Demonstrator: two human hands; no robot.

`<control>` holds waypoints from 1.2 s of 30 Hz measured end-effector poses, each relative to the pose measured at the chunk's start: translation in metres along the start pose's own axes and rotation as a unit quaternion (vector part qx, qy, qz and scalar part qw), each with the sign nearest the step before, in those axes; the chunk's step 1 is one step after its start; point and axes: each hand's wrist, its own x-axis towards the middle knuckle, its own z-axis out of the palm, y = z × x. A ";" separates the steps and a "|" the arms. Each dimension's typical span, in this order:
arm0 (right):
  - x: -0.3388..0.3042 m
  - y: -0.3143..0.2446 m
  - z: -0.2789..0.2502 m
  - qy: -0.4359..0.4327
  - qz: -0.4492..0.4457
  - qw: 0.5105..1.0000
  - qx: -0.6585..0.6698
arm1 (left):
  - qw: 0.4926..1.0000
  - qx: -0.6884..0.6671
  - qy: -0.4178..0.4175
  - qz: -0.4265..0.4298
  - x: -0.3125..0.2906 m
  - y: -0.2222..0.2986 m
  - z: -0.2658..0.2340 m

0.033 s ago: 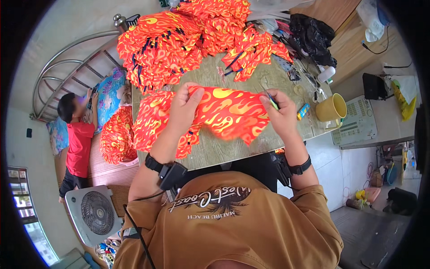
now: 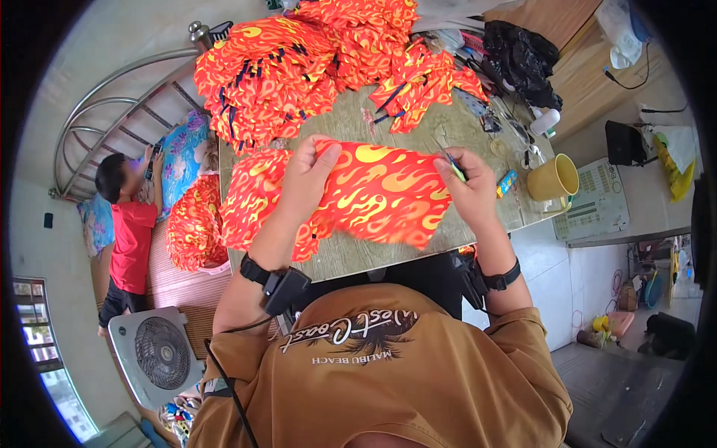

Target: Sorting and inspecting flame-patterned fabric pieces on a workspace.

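Observation:
A red cloth piece with yellow-orange flame print (image 2: 388,187) hangs stretched between my two hands over the table. My left hand (image 2: 314,166) is closed, pinching its upper left corner between thumb and fingers. At the upper right corner, my right hand (image 2: 469,185) grips the cloth and also holds small thread snips (image 2: 454,166), whose green handle and thin pointed blades show. Below my left hand, more flame-print pieces (image 2: 254,196) lie on the table's left side. A tall stack of such pieces with dark strips (image 2: 265,82) stands behind them.
The wooden table (image 2: 358,250) also bears a loose flame-print bundle (image 2: 418,86), a black plastic bag (image 2: 519,63) and a yellow cup (image 2: 553,179). Left of it are a basin of cloth (image 2: 196,228), a person in red (image 2: 131,231) and a grey fan (image 2: 158,355).
The lower edge of the held cloth has swung down and spread flatter, with its lower right corner shifted slightly right. Both hands stay nearly in place.

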 end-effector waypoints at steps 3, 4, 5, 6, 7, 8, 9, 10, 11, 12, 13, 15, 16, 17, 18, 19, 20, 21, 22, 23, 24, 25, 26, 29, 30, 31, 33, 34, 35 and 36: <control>-0.002 0.009 -0.003 -0.044 0.056 0.997 0.025 | 0.998 0.012 -0.017 -0.067 -0.001 -0.012 -0.002; -0.001 0.016 0.000 -0.051 0.074 0.996 0.013 | 0.995 0.038 -0.031 -0.086 0.001 -0.021 -0.004; -0.001 0.023 0.003 -0.058 0.092 0.994 0.000 | 0.991 0.063 -0.045 -0.105 0.003 -0.028 -0.006; -0.001 0.029 0.006 -0.065 0.111 0.992 -0.011 | 0.991 0.065 -0.044 -0.108 0.004 -0.034 -0.008; 0.000 0.034 0.009 -0.066 0.114 0.991 -0.009 | 0.984 0.157 -0.016 -0.086 0.006 -0.039 -0.011; 0.000 0.039 0.013 -0.053 0.103 0.991 -0.062 | 0.967 0.247 0.012 -0.062 0.006 -0.044 -0.014; 0.001 0.041 0.017 -0.041 0.092 0.988 -0.114 | 0.940 0.336 0.040 -0.038 0.005 -0.045 -0.014; 0.001 0.041 0.020 -0.029 0.080 0.982 -0.166 | 0.940 0.337 0.040 -0.041 0.003 -0.045 -0.015; -0.001 0.041 0.020 -0.031 0.082 0.982 -0.165 | 0.921 0.386 0.042 0.031 0.001 -0.045 -0.015; -0.003 0.041 0.018 -0.040 0.084 0.982 -0.163 | 0.895 0.431 0.043 0.103 0.000 -0.045 -0.016; -0.005 0.038 0.017 -0.049 0.086 0.982 -0.162 | 0.863 0.473 0.044 0.174 -0.002 -0.045 -0.016; -0.013 0.037 0.016 -0.060 0.091 0.981 -0.161 | 0.870 0.465 -0.018 0.160 -0.008 -0.043 -0.007; -0.017 0.039 0.015 -0.070 0.090 0.981 -0.160 | 0.874 0.456 -0.077 0.150 -0.011 -0.043 0.000; -0.020 0.041 0.015 -0.078 0.088 0.980 -0.158 | 0.874 0.444 -0.137 0.139 -0.013 -0.043 0.006; -0.023 0.043 0.015 -0.087 0.086 0.980 -0.157 | 0.874 0.444 -0.137 0.138 -0.014 -0.046 0.011; -0.025 0.045 0.015 -0.088 0.087 0.980 -0.157 | 0.868 0.461 -0.129 0.134 -0.017 -0.048 0.017; -0.027 0.047 0.015 -0.098 0.079 0.979 -0.159 | 0.860 0.477 -0.122 0.130 -0.018 -0.051 0.022; -0.028 0.049 0.015 -0.108 0.071 0.978 -0.161 | 0.853 0.494 -0.114 0.126 -0.019 -0.053 0.024; -0.030 0.050 0.015 -0.117 0.063 0.978 -0.163 | 0.853 0.493 -0.115 0.124 -0.019 -0.055 0.024; -0.031 0.050 0.014 -0.118 0.064 0.977 -0.163 | 0.862 0.480 -0.119 0.110 -0.018 -0.058 0.023; -0.032 0.049 0.014 -0.128 0.060 0.977 -0.160 | 0.870 0.467 -0.123 0.097 -0.016 -0.060 0.022; -0.033 0.048 0.014 -0.139 0.056 0.976 -0.157 | 0.878 0.454 -0.127 0.083 -0.015 -0.061 0.021; -0.033 0.047 0.013 -0.149 0.051 0.975 -0.154 | 0.878 0.454 -0.128 0.081 -0.014 -0.062 0.019; -0.032 0.040 0.013 -0.198 0.041 0.970 -0.137 | 0.924 0.367 -0.098 0.045 -0.013 -0.064 0.014; -0.033 0.039 0.015 -0.221 0.035 0.966 -0.129 | 0.924 0.367 -0.099 0.044 -0.013 -0.064 0.014; -0.033 0.039 0.017 -0.221 0.036 0.966 -0.128 | 0.925 0.364 -0.098 0.048 -0.013 -0.064 0.014; -0.034 0.038 0.023 -0.232 0.022 0.965 -0.119 | 0.927 0.357 -0.096 0.058 -0.014 -0.064 0.013; -0.034 0.038 0.025 -0.237 0.014 0.965 -0.114 | 0.927 0.358 -0.096 0.057 -0.014 -0.064 0.013; -0.033 0.037 0.027 -0.237 0.014 0.965 -0.114 | 0.927 0.357 -0.096 0.056 -0.014 -0.065 0.012; -0.032 0.036 0.028 -0.236 0.016 0.964 -0.117 | 0.928 0.356 -0.097 0.056 -0.014 -0.065 0.012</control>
